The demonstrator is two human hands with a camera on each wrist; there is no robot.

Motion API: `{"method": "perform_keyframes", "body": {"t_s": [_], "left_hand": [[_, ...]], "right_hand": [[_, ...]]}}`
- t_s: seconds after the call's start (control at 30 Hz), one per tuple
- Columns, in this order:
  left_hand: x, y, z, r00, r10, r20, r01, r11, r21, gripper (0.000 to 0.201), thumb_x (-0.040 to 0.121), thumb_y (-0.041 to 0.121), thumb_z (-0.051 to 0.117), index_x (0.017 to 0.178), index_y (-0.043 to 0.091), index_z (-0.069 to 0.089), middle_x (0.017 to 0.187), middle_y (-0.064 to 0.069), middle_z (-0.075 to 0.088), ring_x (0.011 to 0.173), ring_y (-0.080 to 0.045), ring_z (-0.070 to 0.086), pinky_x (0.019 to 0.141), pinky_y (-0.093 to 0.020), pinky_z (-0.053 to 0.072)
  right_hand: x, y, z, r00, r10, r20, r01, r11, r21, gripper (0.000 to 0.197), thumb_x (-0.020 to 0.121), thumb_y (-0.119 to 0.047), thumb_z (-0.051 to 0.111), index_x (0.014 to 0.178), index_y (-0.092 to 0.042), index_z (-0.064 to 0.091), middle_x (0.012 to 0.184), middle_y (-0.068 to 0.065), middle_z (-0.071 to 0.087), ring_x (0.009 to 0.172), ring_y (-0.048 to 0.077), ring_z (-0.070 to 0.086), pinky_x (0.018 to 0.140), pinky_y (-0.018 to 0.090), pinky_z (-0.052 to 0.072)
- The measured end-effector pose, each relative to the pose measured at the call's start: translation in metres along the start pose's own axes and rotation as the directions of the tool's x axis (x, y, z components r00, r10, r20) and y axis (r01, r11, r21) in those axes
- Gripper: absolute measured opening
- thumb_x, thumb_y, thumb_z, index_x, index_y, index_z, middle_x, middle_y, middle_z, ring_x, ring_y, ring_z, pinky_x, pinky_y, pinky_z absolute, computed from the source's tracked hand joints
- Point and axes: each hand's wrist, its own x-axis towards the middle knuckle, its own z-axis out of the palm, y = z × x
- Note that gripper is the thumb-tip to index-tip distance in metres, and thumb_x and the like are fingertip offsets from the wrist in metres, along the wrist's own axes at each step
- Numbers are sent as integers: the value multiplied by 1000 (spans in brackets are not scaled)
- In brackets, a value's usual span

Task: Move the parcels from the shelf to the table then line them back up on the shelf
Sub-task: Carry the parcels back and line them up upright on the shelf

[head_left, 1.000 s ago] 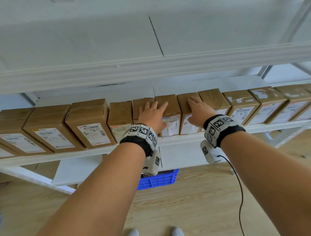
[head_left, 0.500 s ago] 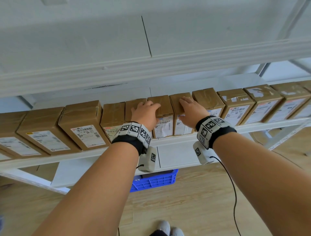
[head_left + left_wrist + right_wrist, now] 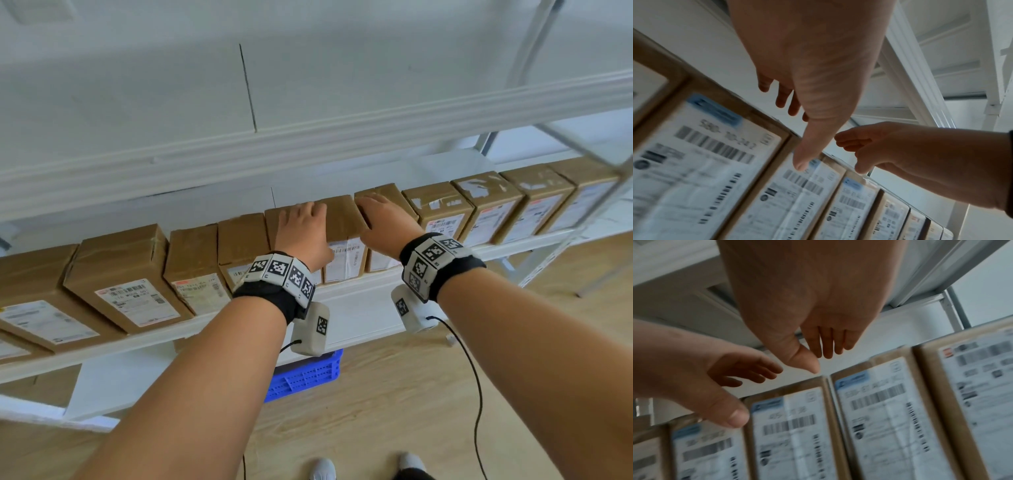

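Observation:
A row of brown cardboard parcels with white labels stands along the white shelf [image 3: 137, 342]. My left hand [image 3: 301, 226] lies flat on top of one parcel near the middle of the row, fingers straight and together. My right hand [image 3: 378, 219] lies flat on the parcel two places to the right. One parcel [image 3: 344, 222] stands between them. In the left wrist view the left hand [image 3: 789, 100] reaches over the parcel tops and its thumb hangs in front of a label. The right wrist view shows the right hand [image 3: 826, 344] with straight fingers above the labelled parcels [image 3: 879, 418]. Neither hand grips anything.
The upper shelf's white beam [image 3: 308, 144] runs close above the parcels. A slanted metal post [image 3: 603, 185] crosses the row's right end. A blue crate [image 3: 308, 377] sits on the wooden floor under the shelf. A lower white board [image 3: 113, 387] juts out at the left.
Both hands stay on the same parcel tops. The left hand's fingers have drawn together from a spread. The head view has shifted slightly.

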Motion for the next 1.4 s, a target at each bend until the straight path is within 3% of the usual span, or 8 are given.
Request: {"method": "perform_keyframes", "body": {"t_s": [0.07, 0.23, 0.43, 0.63, 0.73, 0.93, 1.23, 1.4], "left_hand": [[8, 16, 3, 1000, 19, -5, -19, 1000, -4, 78, 80, 29, 70, 146, 14, 31, 149, -8, 34, 139, -29, 29, 117, -46, 22], [30, 61, 11, 998, 33, 59, -32, 999, -22, 90, 81, 37, 71, 152, 19, 19, 159, -8, 18, 146, -30, 16, 120, -50, 16], [54, 109, 20, 987, -15, 157, 17, 1000, -11, 93, 86, 45, 66, 156, 28, 8, 164, -4, 1, 151, -30, 0, 121, -53, 6], [60, 124, 27, 990, -81, 112, 82, 997, -6, 75, 93, 38, 61, 154, 33, 17, 164, -3, 10, 150, -28, 10, 121, -51, 10], [56, 125, 25, 988, -109, 108, 112, 993, -27, 75, 91, 34, 64, 153, 33, 22, 163, -2, 15, 150, -27, 14, 121, -50, 11], [50, 132, 23, 982, -160, 105, 166, 984, -59, 75, 90, 27, 66, 152, 33, 24, 163, -1, 14, 150, -26, 14, 121, -49, 9], [55, 132, 27, 981, -174, 88, 178, 984, -31, 74, 91, 25, 65, 152, 32, 23, 163, -2, 14, 150, -27, 13, 121, -51, 11], [62, 135, 23, 986, -159, 39, 160, 987, -27, 71, 82, 26, 71, 143, 27, 36, 151, -3, 34, 141, -26, 30, 117, -49, 21]], "right_hand": [[0, 20, -15, 1000, 9, -2, -9, 998, -56, 47, 83, -5, 48, 130, -13, 50, 137, 5, 50, 132, 26, 41, 104, 39, 42], [-4, 81, -46, 993, 113, 19, -113, 994, -5, 78, 78, -9, 59, 150, -18, 29, 154, 5, 28, 142, 24, 29, 109, 36, 35], [-13, 138, -63, 989, 102, 109, -93, 992, -87, 84, 82, -10, 63, 153, -13, 20, 161, 4, 14, 147, 21, 16, 116, 36, 23], [-10, 158, -59, 998, -1, 68, 9, 994, -109, 71, 87, -14, 57, 151, -17, 28, 158, -1, 24, 144, 20, 24, 113, 37, 29], [-5, 159, -57, 998, -52, 37, 57, 991, -121, 59, 89, -21, 56, 145, -16, 39, 151, 4, 36, 139, 25, 32, 111, 40, 35], [-3, 165, -53, 992, -128, 18, 129, 984, -120, 58, 91, -25, 57, 145, -13, 39, 149, 7, 39, 138, 27, 32, 112, 39, 33], [0, 164, -57, 992, -121, 22, 123, 983, -138, 51, 86, -25, 59, 134, -13, 49, 137, 8, 47, 127, 29, 40, 108, 42, 37], [1, 162, -57, 994, -102, 32, 105, 989, -107, 56, 83, -25, 60, 137, -15, 46, 138, 6, 46, 129, 26, 38, 110, 41, 35]]}}
